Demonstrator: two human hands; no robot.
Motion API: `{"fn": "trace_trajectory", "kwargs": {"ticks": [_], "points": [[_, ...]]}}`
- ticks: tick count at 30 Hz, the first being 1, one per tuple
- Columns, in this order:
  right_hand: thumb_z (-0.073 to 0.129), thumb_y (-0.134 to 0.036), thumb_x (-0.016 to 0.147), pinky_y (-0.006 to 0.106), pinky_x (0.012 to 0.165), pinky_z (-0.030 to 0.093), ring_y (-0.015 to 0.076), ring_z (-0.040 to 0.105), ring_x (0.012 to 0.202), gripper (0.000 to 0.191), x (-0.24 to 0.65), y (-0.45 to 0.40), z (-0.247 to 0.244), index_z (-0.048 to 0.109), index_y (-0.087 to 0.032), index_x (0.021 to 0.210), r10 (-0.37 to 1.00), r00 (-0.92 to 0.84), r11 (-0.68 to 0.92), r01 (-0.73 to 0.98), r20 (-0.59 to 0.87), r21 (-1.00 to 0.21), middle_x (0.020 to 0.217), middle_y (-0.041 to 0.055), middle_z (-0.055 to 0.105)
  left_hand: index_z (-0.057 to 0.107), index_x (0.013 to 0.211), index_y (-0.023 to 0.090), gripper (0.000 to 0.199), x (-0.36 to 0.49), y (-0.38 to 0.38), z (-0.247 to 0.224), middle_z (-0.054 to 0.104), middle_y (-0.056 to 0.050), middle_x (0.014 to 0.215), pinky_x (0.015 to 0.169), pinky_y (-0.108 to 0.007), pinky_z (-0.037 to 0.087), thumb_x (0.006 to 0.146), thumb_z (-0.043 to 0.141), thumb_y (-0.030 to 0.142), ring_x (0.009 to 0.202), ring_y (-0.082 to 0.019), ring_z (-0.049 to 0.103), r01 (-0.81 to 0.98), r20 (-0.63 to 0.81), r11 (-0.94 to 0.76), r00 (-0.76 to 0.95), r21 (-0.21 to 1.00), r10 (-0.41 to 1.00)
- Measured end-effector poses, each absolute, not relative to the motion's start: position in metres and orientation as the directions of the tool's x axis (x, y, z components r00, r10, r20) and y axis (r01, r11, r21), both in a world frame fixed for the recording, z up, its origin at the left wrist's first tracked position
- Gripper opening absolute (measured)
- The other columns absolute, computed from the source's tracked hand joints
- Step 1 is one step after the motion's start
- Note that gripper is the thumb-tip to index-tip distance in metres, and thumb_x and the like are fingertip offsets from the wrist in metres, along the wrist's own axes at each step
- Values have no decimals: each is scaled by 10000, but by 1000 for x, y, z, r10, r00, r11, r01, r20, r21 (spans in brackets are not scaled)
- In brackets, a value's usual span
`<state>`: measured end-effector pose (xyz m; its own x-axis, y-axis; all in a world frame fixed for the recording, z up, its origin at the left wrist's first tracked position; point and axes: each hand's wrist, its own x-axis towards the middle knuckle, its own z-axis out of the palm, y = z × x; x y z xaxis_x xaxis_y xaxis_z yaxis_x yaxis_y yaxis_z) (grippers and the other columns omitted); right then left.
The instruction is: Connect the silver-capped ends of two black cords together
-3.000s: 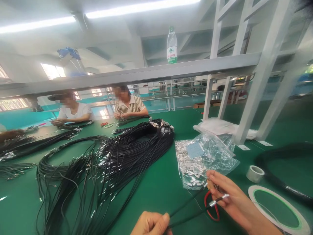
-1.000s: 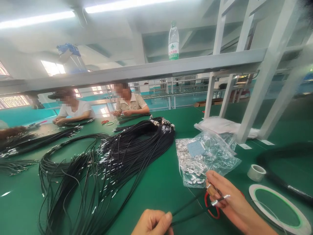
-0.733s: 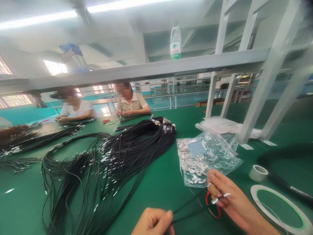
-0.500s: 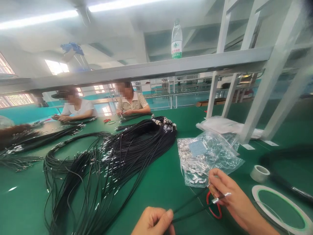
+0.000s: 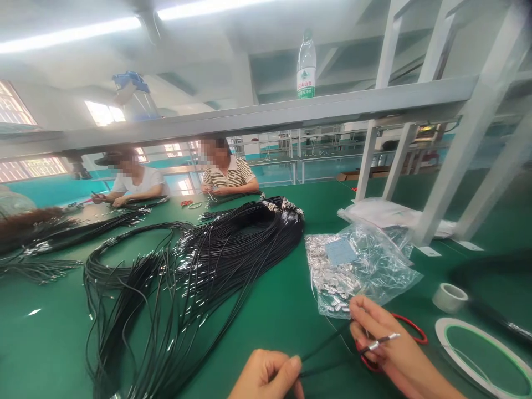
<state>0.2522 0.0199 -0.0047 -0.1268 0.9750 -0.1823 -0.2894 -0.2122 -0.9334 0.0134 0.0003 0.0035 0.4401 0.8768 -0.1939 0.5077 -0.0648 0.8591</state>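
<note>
My left hand (image 5: 269, 374), at the bottom of the head view, is closed, thumb on forefinger, on a thin black cable (image 5: 322, 348). Two strands run from it to my right hand (image 5: 384, 339), whose fingers are pinched around the cable. One end with a silvery metal tip (image 5: 384, 341) sticks out across my right fingers. Red-handled scissors (image 5: 415, 328) show partly behind the right hand; whether the hand touches them I cannot tell. Just beyond my right fingertips lies a clear plastic bag (image 5: 374, 263) of small silvery metal pieces (image 5: 339, 302).
A large bundle of black cables (image 5: 245, 238) with silvery ends covers the left and middle of the green table. A tape roll (image 5: 449, 298) and a flat white ring-shaped spool (image 5: 443, 338) lie at right. Metal shelf posts (image 5: 446, 160) rise behind. Two people (image 5: 228, 174) sit opposite.
The right hand has turned slightly, and the metal-tipped cable end now points a little more upward. More of the red scissor handles shows. The whole view has shifted slightly.
</note>
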Motion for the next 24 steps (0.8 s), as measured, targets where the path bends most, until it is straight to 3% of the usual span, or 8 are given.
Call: {"fn": "trace_trajectory", "kwargs": {"ticks": [9,14,17,20,24], "points": [[767,-591,664,167,393,136,14,144,406,546,234,18,-15,515,-181,922,957,-165,-291,-486,-240,-825,530,-53,458,726,636,100,848,16,-2,5,253,56,425,543,-247,246,799,276,800,462,-83,277,490,-165,-77,431,868,887],[868,-418,593,158,385,208,18,176,458,492,247,22,-6,618,-128,902,947,-76,-280,-668,-312,-689,620,-26,477,722,643,103,854,13,0,1,261,54,455,544,-249,250,768,284,826,479,-90,274,505,-150,-66,374,861,915],[916,-280,486,172,412,313,33,271,508,462,258,27,-1,652,-98,819,929,-8,-242,-770,-371,-590,749,44,567,717,650,109,873,11,2,-1,305,42,477,567,-249,279,753,257,844,501,-100,303,511,-135,-79,368,856,920],[928,-174,388,188,447,375,39,302,537,457,265,29,3,655,-87,744,925,34,-211,-783,-379,-585,890,125,622,716,668,116,872,10,3,2,392,19,522,589,-248,303,743,256,853,539,-111,335,527,-132,-88,366,845,921],[933,-175,388,163,405,305,13,234,500,508,268,28,6,684,-79,821,937,23,-219,-742,-350,-634,898,134,637,716,698,135,821,10,2,9,502,-9,596,624,-239,336,762,281,829,579,-120,361,539,-134,-99,376,837,917]]}}
